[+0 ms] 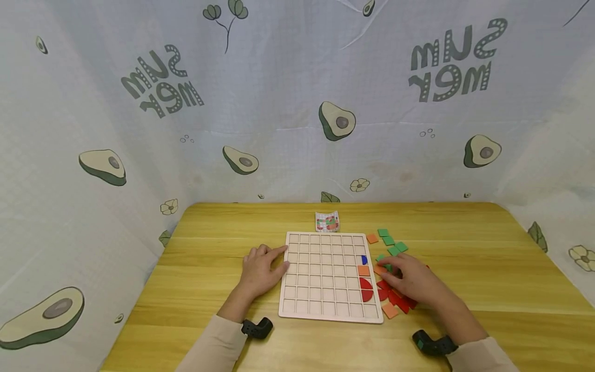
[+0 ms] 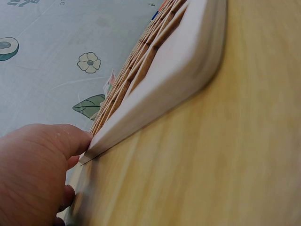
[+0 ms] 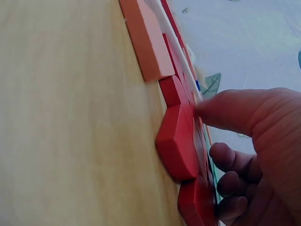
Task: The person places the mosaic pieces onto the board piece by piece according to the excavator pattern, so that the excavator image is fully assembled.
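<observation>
A pale wooden grid board [image 1: 321, 319] lies on the table; its right column holds a blue quarter-round piece [image 1: 364, 260], an orange square [image 1: 363, 270] and red rounded pieces [image 1: 366, 290]. My left hand [image 1: 260, 274] rests at the board's left edge, thumb and forefinger spread against it; in the left wrist view the thumb of this hand [image 2: 42, 165] touches the rim [image 2: 136, 117]. Just right of the board, my right hand [image 1: 416, 279] pinches another orange square [image 1: 379, 270] between thumb and forefinger. In the right wrist view the fingertips of this hand [image 3: 207, 127] are beyond red pieces [image 3: 178, 141], their grip hidden.
Green squares [image 1: 388, 241] are scattered right of the board, with an orange square [image 1: 372, 238] near its top corner. Loose red pieces [image 1: 398, 301] and an orange square [image 1: 390, 310] lie lower right. A small patterned card [image 1: 327, 222] stands behind the board, before a printed curtain [image 1: 288, 103].
</observation>
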{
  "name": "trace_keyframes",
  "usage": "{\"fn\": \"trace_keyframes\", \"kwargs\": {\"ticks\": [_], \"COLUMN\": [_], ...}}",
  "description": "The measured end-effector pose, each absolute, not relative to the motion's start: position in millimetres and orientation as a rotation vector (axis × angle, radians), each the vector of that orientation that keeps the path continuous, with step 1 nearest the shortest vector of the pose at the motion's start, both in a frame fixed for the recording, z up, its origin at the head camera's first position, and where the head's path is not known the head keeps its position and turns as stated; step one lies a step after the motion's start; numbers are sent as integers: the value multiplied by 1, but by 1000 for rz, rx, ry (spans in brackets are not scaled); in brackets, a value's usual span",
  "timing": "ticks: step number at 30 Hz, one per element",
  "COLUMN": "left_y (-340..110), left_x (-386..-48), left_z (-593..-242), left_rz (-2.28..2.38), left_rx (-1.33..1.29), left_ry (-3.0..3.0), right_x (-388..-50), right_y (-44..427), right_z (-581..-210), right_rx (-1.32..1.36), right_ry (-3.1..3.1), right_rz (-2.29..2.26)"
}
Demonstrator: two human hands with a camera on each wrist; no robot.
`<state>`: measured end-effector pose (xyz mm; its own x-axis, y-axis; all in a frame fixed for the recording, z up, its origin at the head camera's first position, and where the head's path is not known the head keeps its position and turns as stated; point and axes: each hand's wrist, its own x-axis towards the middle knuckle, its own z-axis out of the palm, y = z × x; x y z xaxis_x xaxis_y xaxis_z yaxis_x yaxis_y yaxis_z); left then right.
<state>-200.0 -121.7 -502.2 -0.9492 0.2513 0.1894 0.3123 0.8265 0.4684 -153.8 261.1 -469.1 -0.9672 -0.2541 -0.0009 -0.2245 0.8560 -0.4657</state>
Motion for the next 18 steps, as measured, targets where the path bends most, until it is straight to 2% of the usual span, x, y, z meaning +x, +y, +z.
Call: {"fn": "trace_keyframes", "kwargs": {"ticks": [11, 18], "left_y": [-122, -121], "left_x": [-202, -201], "left_z": [-501, -502], "left_rz": [-780, -778], "left_rx": [-441, -443], "left_ry": [-2900, -2904], "right_x": [-157, -155], "right_y": [263, 257], "right_z": [-467, -462], "right_rx": [-252, -319], "right_ry": [2999, 2990], "right_rz": [-718, -673]}}
